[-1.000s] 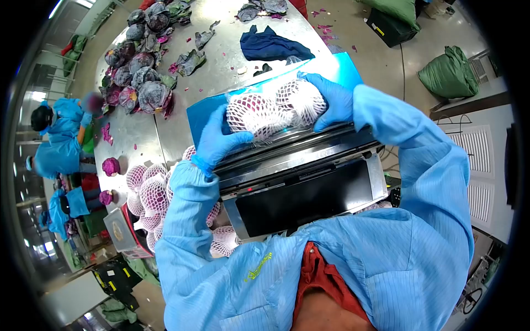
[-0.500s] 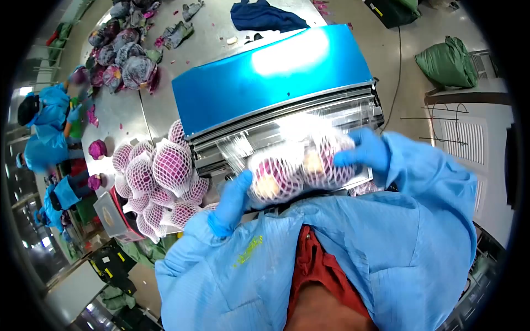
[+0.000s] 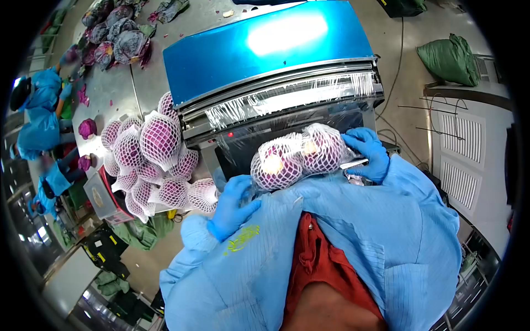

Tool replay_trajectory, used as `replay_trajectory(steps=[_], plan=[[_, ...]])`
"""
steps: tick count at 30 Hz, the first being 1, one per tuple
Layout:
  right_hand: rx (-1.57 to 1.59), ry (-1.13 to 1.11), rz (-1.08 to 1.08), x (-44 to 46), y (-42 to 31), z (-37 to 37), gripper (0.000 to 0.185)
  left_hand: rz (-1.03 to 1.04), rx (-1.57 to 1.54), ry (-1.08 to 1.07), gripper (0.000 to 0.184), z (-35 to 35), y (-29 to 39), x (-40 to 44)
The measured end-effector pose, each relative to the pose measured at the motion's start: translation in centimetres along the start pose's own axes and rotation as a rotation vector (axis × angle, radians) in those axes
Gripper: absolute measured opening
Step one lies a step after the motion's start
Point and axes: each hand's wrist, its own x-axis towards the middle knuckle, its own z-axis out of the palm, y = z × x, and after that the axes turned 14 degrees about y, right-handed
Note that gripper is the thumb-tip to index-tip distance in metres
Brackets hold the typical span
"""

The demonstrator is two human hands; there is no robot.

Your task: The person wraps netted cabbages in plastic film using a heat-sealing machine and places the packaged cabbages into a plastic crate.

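Note:
Two red cabbages (image 3: 277, 164) in white foam nets sit side by side against my front, with clear plastic film over them. My right hand (image 3: 369, 154), in a blue glove, is at their right end, its fingers curled on the film's edge. At their left end is my left hand (image 3: 232, 207), also gloved; its fingers are apart, close to the film and the front of my gown. Just beyond the cabbages stands a film wrapping machine (image 3: 270, 52) with a blue cover. A strip of film (image 3: 292, 95) lies along its roller.
More netted red cabbages (image 3: 160, 140) are piled to the left of the machine. Loose unwrapped cabbages (image 3: 130, 45) lie farther back on the metal table (image 3: 171, 30). Co-workers in blue (image 3: 41, 127) stand at far left. A green sack (image 3: 450, 59) rests at right.
The two cabbages have come slightly closer to my body, away from the roller. The film between them and the machine has parted. My left fingers have spread, and my right hand has lowered.

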Motion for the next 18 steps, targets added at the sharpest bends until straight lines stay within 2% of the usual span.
replay_trajectory(steps=[3,4,7,8,9,11,12,14,16,18], plan=[[-0.054,0.123,-0.195,-1.5,2.7,2.3,0.046,0.435,0.267,-0.044,0.022,-0.3,-0.9,1.1],[0.048,0.138,-0.204,-2.0,2.6,2.0,0.04,0.395,0.252,0.003,0.015,-0.4,-1.4,1.0],[0.26,0.214,-0.181,-2.3,0.5,-1.0,0.022,0.56,0.177,0.13,0.01,-1.2,-0.2,0.3],[0.275,0.244,-0.144,-2.0,-1.4,-2.4,0.017,0.5,0.111,0.222,0.006,-1.0,0.2,0.2],[0.291,0.275,-0.108,-1.6,-2.8,-3.1,0.013,0.29,-0.088,0.259,0.007,-1.0,0.9,0.3],[0.577,0.352,0.187,-1.3,-4.3,-2.9,0.016,-0.143,-0.474,0.321,0.011,-0.9,2.4,0.8],[0.661,0.358,0.331,-1.1,-5.1,-2.7,0.018,-0.247,-0.58,0.368,0.016,-0.2,2.5,1.3],[0.808,0.326,0.606,-1.1,-5.1,-1.9,0.025,-0.329,-0.658,0.44,0.018,0.4,0.2,1.7],[0.61,0.392,0.698,-1.5,-3.2,0.5,0.029,-0.424,-0.666,0.535,0.023,1.1,-2.1,1.5],[0.511,0.408,0.797,-3.1,1.1,4.0,0.031,-0.395,-0.597,0.563,0.025,1.6,-4.6,0.7]])
